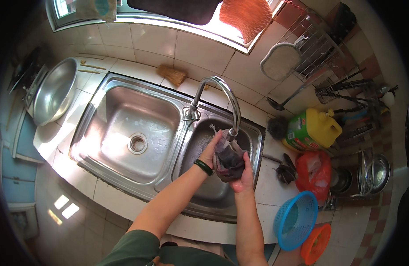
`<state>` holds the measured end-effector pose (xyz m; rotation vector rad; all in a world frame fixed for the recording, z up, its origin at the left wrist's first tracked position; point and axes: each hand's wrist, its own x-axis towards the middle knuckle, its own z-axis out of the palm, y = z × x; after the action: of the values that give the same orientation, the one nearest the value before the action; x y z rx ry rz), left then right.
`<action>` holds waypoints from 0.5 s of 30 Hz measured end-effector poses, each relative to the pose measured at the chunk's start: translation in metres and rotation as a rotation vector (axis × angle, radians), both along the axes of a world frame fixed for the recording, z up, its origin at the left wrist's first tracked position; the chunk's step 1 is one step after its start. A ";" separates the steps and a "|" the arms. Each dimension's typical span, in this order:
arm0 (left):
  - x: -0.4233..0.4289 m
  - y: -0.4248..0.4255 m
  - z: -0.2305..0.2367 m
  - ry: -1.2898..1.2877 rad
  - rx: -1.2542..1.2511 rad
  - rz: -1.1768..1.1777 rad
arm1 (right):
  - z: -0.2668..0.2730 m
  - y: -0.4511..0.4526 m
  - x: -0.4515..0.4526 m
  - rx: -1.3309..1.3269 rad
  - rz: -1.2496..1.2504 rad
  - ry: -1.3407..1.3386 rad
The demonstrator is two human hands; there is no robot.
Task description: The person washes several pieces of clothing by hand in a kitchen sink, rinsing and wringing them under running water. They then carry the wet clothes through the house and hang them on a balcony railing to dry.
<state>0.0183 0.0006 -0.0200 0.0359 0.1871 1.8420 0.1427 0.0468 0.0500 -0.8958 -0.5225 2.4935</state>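
Note:
Both hands hold a dark grey and pinkish piece of raw meat [228,163] under the spout of a curved chrome faucet [238,113]. What kind of meat it is, I cannot tell. My left hand [209,153], with a dark green bangle at the wrist, grips its left side. On the lower right, my right hand [243,178] supports it with the thumb up along the side. Water runs from the spout onto the meat. Below lies the right basin [194,156] of a steel double sink, its floor wet and partly covered by my hands and forearms.
The left basin [114,133] has a drain in its floor. A steel bowl [58,93] leans at the left. On the right stand a yellow detergent jug [320,129], a red plastic bag [312,173], a blue colander [295,221] and an orange basket [315,244]. A brown scrubber [173,75] lies behind the sink.

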 end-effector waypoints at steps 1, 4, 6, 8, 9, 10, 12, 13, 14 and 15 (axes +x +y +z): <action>-0.004 0.004 0.001 0.097 -0.010 -0.004 | -0.004 0.003 0.002 0.058 0.032 0.039; -0.012 0.010 0.007 0.259 -0.104 0.062 | -0.016 0.016 0.004 0.136 -0.024 -0.040; -0.005 0.007 0.018 0.403 -0.194 0.186 | -0.025 0.029 0.003 0.084 -0.039 -0.018; 0.014 -0.003 0.034 0.793 -0.363 0.242 | -0.038 0.040 -0.003 0.041 -0.091 -0.018; 0.025 -0.009 0.045 0.984 -0.464 0.255 | -0.046 0.043 -0.005 0.065 -0.087 0.025; 0.037 -0.012 0.056 1.407 -0.491 0.518 | -0.054 0.045 -0.007 0.104 -0.088 0.065; 0.059 -0.025 0.070 1.827 -0.579 0.665 | -0.069 0.047 -0.011 0.135 -0.075 0.134; 0.064 -0.028 0.074 1.968 -0.671 0.684 | -0.077 0.045 -0.013 0.129 -0.066 0.160; 0.063 -0.027 0.074 2.006 -0.654 0.652 | -0.083 0.044 -0.017 0.114 -0.058 0.178; 0.060 -0.023 0.070 2.043 -0.636 0.621 | -0.088 0.041 -0.020 0.099 -0.049 0.184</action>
<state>0.0780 -0.0221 0.0504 1.5262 2.3123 1.4656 0.1231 0.0879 -0.0376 -0.6267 -0.5499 2.4512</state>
